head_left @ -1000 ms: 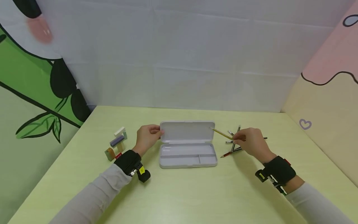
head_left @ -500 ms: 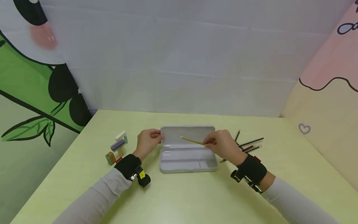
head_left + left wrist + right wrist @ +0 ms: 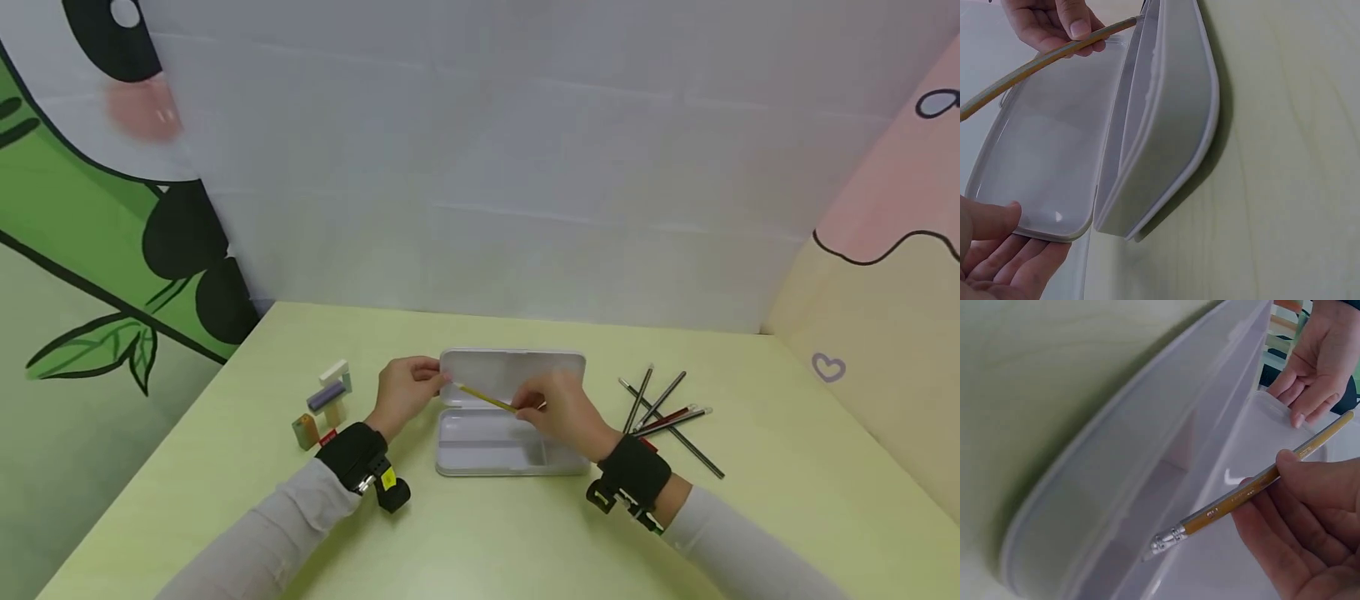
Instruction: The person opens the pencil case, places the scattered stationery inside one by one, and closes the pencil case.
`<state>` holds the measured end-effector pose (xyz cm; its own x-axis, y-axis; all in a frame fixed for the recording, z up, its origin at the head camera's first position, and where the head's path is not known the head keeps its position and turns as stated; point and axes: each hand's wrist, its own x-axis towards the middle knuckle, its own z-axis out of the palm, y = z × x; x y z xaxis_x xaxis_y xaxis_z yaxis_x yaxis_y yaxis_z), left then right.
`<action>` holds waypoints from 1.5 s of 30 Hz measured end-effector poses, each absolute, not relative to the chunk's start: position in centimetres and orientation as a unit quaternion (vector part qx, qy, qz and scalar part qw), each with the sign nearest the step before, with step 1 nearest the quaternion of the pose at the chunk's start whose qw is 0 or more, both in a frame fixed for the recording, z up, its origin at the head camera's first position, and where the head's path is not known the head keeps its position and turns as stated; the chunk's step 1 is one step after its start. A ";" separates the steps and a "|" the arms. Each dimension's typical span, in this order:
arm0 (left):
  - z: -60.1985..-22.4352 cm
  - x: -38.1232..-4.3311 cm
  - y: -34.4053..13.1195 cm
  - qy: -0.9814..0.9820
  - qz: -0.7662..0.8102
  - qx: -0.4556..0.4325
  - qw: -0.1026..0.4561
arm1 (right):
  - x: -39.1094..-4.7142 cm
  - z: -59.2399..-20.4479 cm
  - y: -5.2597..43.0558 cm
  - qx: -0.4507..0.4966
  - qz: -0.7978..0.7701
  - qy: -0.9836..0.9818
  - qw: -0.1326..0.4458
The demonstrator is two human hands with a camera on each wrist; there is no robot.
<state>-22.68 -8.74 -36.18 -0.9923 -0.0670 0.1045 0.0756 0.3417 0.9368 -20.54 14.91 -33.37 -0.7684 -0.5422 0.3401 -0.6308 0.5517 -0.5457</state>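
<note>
A white pencil case [image 3: 491,457] lies with its lid raised at the back; its tray has a long compartment and smaller ones. My left hand [image 3: 407,390] pinches the lid's left edge, thumb on the inside and fingers behind, as the left wrist view shows on the lid [image 3: 1054,144]. Between the thumb and fingers of my right hand [image 3: 558,408] is a yellow pencil [image 3: 483,397], held over the case and pointing left. In the right wrist view the pencil [image 3: 1241,497] has a metal-ferruled end low over the tray [image 3: 1175,462].
Several dark pencils and a red one [image 3: 671,417] lie crossed in a loose pile right of the case. Small coloured blocks [image 3: 326,396] stand to the left, near my left wrist. A pale curtain wall [image 3: 510,200] rises behind the table [image 3: 480,533].
My right hand has carried the yellow pencil leftward from beside the pencil pile to over the case. The left hand keeps its hold on the lid. The head view has shifted slightly.
</note>
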 end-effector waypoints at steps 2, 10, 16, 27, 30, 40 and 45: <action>-36.4 -22.6 -8.7 -0.817 -0.573 0.003 0.063 | -20.6 -34.0 15.1 0.334 0.333 -0.880 0.056; -36.4 -22.9 -8.4 -0.811 -0.579 -0.014 0.076 | -20.6 -34.3 15.9 0.324 0.305 -0.895 0.039; -36.1 -23.0 -8.2 -0.811 -0.581 -0.011 0.072 | -20.8 -34.4 16.1 0.356 0.266 -0.895 0.030; -36.3 -22.9 -6.9 -0.802 -0.592 -0.027 0.073 | -20.0 -34.5 17.7 0.369 0.248 -0.896 -0.005; -36.1 -22.8 -6.6 -0.802 -0.592 -0.024 0.072 | -20.1 -34.4 18.0 0.383 0.242 -0.891 -0.010; -36.2 -22.5 -7.0 -0.808 -0.586 -0.013 0.063 | -20.2 -34.8 18.2 0.393 0.244 -0.886 -0.025; -36.4 -22.2 -7.6 -0.813 -0.579 -0.008 0.063 | -20.2 -35.0 18.1 0.388 0.248 -0.887 -0.019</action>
